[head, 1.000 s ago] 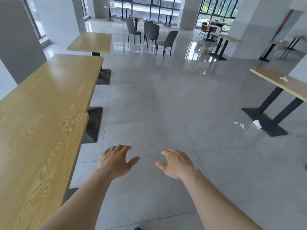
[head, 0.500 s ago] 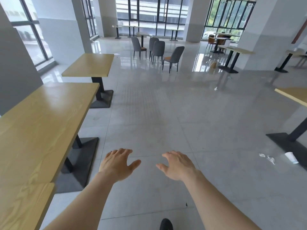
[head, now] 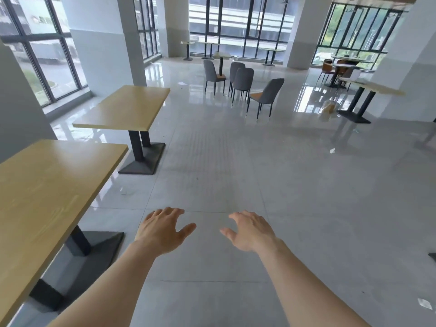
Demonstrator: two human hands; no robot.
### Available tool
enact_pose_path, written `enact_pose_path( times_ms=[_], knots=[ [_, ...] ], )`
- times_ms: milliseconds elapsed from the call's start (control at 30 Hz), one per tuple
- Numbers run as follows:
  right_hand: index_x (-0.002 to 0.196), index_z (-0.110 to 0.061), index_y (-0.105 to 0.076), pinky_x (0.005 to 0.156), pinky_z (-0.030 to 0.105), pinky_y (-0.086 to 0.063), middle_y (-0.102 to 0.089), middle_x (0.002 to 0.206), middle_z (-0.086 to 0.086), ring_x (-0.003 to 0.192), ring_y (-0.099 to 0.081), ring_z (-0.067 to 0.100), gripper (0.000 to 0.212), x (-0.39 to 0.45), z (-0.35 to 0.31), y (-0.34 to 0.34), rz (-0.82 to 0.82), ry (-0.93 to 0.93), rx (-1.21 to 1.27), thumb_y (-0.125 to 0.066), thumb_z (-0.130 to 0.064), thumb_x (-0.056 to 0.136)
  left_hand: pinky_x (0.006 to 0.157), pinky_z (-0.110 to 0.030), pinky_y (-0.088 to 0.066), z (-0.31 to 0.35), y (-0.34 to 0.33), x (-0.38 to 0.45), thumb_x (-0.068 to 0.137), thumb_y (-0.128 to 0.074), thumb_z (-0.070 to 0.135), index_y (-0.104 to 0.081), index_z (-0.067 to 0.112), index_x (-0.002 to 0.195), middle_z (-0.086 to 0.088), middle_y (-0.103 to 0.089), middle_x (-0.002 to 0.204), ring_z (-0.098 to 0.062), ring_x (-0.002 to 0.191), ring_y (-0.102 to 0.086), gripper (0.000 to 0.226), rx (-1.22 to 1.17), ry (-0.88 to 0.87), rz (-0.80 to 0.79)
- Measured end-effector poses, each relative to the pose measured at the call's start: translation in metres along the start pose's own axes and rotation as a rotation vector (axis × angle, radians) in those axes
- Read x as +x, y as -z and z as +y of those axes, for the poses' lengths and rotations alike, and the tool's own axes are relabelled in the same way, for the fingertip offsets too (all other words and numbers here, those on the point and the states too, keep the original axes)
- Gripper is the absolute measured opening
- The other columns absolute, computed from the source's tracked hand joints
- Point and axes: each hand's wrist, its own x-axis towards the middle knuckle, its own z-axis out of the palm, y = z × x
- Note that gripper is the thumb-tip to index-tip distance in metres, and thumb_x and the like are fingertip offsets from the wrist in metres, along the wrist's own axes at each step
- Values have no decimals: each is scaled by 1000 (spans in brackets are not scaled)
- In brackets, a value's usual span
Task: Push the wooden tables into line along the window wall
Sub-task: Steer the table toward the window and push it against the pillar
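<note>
Left hand point(head: 162, 228): palm down, fingers spread, empty, touching nothing.
Right hand point(head: 251, 230): likewise splayed and empty, over the tiled floor point(head: 295, 185).
Near wooden table point(head: 49, 185): left of the left hand, apart from it.
Far wooden table point(head: 125, 107): beyond the near table, a gap between them.

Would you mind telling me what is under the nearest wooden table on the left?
Under the nearest wooden table stand dark legs on a flat dark base plate. The tabletop hides the legs' upper ends and the floor beneath its left part.
</note>
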Motion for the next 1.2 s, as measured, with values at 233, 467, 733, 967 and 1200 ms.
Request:
enact_pose_path(
  times_ms=[233,467,733,967,1200],
  knots=[
    [150,-20,-45,114,41,-35,-50,148,7,139,-44,31,65,215,30,60,-31,-13,-51,-44,-62,100,122,-38,-24,-15,15,225,94,-32,78,-36,33,155,7,-41,159,-19,147,-37,76,-24,6,-10],
    [152,-20,-43,117,39,-32,-47,153,8,143,-41,29,67,414,45,146,-3,1,-24,-44,-62,100,123,-38,-24,-32,67,436,93,-33,79,-37,33,155,7,-42,159,-19,147,-37,77,-38,20,-1],
    [152,-20,-44,119,39,-30,-46,155,7,145,-40,28,65,642,65,201,-14,31,-9,-46,-60,100,121,-39,-25,-57,95,664,93,-33,79,-38,33,154,8,-44,158,-19,147,-38,77,-10,21,24],
    [153,-20,-42,119,39,-31,-44,157,7,145,-40,29,66,869,79,270,-52,52,1,-45,-60,100,123,-43,-25,-84,144,876,91,-33,81,-38,35,155,7,-42,160,-20,148,-37,79,18,104,3],
    [155,-20,-39,119,40,-31,-42,159,9,146,-39,30,65,1055,61,341,-74,128,-39,-46,-57,102,124,-45,-25,-132,186,1048,90,-32,82,-38,35,154,6,-42,160,-21,149,-37,80,-36,166,18]
  ],
)
